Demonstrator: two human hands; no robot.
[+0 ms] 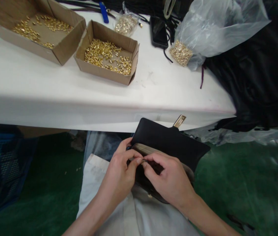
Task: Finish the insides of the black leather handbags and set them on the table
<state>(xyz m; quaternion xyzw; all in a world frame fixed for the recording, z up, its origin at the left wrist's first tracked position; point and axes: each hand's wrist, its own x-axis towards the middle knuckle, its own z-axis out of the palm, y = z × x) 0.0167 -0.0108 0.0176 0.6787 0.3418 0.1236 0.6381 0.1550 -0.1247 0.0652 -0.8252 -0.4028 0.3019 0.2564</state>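
Observation:
A black handbag point(168, 141) with a gold clasp point(179, 121) on its raised flap lies across my lap, its mouth open toward me. Over the opening, my left hand point(125, 165) pinches with thumb and index finger at the bag's edge. Its other fingers reach behind the bag's left side. My right hand point(166, 175) pinches from the other side, the two sets of fingertips almost touching. Between them shows a tiny gold-coloured piece, too small to make out clearly. What each hand grips is mostly covered by the fingers.
Two cardboard boxes point(104, 70) point(62, 49) of small gold metal pieces stand on the white table point(55, 85). Behind are a phone point(159, 32), a blue object point(104, 12) and plastic bags point(203, 32) of gold parts. Black bags point(264, 72) lie right; a blue crate point(1, 170) stands lower left.

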